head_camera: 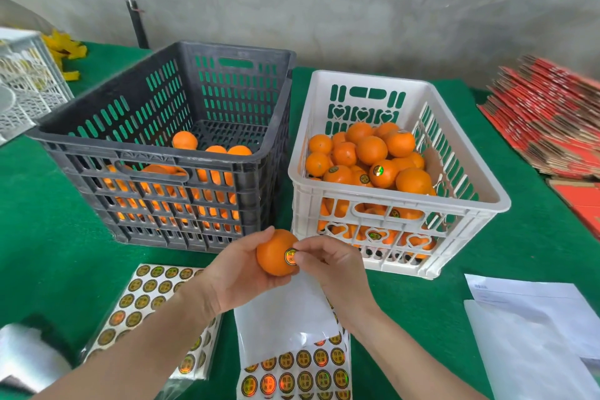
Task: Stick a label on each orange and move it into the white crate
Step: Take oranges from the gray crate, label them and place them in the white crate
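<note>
My left hand (234, 273) grips an orange (274, 253) in front of the two crates. My right hand (329, 261) presses a round gold label (290, 256) onto the orange's right side with its fingertips. The white crate (461, 172) stands at the right, heaped with oranges (370, 153), some showing labels. The dark grey crate (136, 97) at the left holds several unlabelled oranges (184, 140). A partly peeled label sheet (293, 367) lies under my right wrist; a full sheet (152, 295) in clear wrap lies under my left forearm.
Green felt covers the table (48, 230). White papers (539, 328) lie at the near right. Stacked red cardboard (548, 127) sits at the far right. Another white crate (26, 81) and yellow strips (65, 49) are at the far left, a grey wall behind.
</note>
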The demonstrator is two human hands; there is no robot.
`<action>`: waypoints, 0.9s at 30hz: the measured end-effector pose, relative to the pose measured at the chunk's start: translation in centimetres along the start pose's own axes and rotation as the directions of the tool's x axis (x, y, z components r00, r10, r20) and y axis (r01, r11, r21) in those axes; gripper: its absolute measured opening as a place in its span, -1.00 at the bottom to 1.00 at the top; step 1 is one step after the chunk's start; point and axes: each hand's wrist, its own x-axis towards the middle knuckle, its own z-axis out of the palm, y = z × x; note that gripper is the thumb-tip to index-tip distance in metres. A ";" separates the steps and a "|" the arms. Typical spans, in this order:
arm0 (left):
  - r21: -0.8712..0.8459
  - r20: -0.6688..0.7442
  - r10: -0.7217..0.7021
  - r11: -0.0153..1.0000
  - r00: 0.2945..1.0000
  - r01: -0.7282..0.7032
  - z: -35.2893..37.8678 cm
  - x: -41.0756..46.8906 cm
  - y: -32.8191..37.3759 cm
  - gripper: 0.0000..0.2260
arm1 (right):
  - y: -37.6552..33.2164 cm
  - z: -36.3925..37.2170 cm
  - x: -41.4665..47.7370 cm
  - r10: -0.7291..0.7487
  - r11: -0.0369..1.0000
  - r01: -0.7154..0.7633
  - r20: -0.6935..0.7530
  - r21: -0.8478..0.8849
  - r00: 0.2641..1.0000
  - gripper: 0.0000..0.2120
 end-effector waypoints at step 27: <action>0.616 0.138 0.486 0.640 0.863 -0.459 9.6 -2.0 5.4 -0.44 | -5.7 -2.1 2.2 -0.647 0.659 0.603 0.071 -0.449 0.759 -0.46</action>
